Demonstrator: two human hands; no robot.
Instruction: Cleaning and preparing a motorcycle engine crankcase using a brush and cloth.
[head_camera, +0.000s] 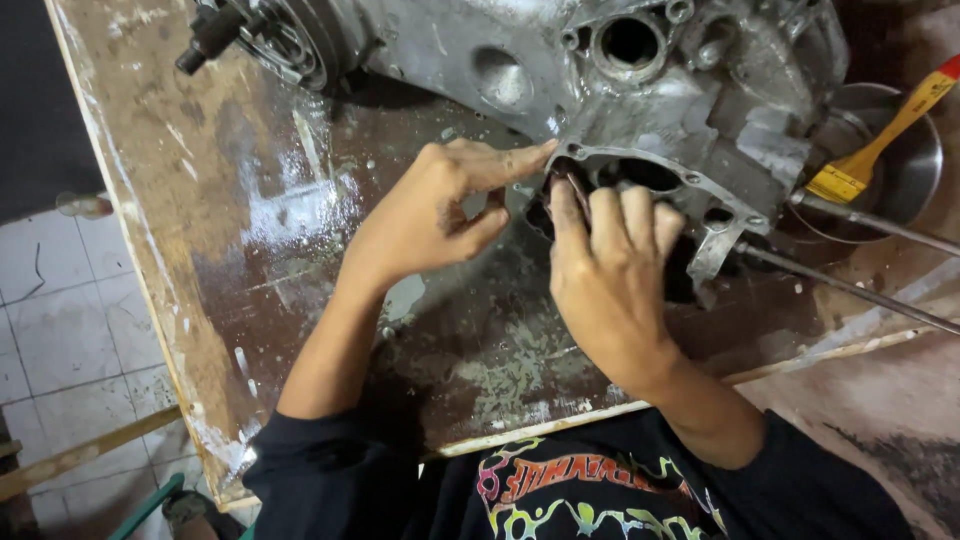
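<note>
Stained wooden board (250, 250) bears an engine case (600, 90); left hand (430, 215) points loosely at its opening, right hand (605, 270) presses fingers inside, grasp hidden.

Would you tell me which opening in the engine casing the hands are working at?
The large gasket-rimmed opening at the casing's near edge, not the round bore on top.

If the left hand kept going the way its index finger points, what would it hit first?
Most likely the rim of the grey metal engine casing: the left hand already has its index fingertip at the edge of the casing's flange opening. Depth is hard to judge from above.
</note>
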